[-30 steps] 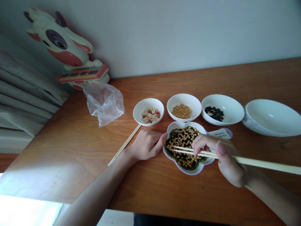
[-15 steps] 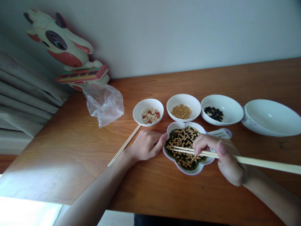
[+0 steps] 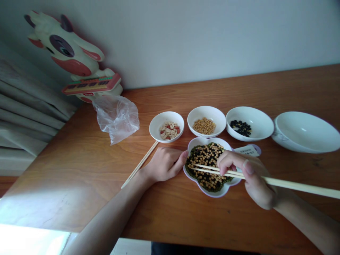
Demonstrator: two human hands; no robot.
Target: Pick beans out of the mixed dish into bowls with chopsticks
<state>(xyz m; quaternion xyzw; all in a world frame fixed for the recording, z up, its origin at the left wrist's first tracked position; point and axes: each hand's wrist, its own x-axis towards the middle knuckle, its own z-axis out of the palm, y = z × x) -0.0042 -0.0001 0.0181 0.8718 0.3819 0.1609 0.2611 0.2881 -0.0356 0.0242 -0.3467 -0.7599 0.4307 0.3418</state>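
Observation:
A flower-shaped dish (image 3: 212, 194) with a pale purple rim holds soybeans, black beans and small green beans in a mixed layer. My left hand (image 3: 167, 163) is closed at the dish's left rim, its thumb on the edge and its other fingers curled under and partly hidden. Between the thumb and fingers of my right hand (image 3: 247, 173) is a pair of wooden chopsticks (image 3: 297, 184). Their tips, slightly apart, are over the beans at the dish's left side. Whether a bean is between the tips I cannot tell.
Behind the dish stand a bowl (image 3: 154, 131) of pale and reddish flat seeds, a bowl (image 3: 192, 115) of soybeans, a bowl (image 3: 261, 124) of black beans, and another white bowl (image 3: 305, 131). Spare chopsticks (image 3: 139, 164), a plastic bag (image 3: 117, 115) and a cow toy (image 3: 77, 56) are at left.
The chopstick tips have spread a little farther apart over the beans. Both hands keep almost the same places, and the whole view has shifted very slightly.

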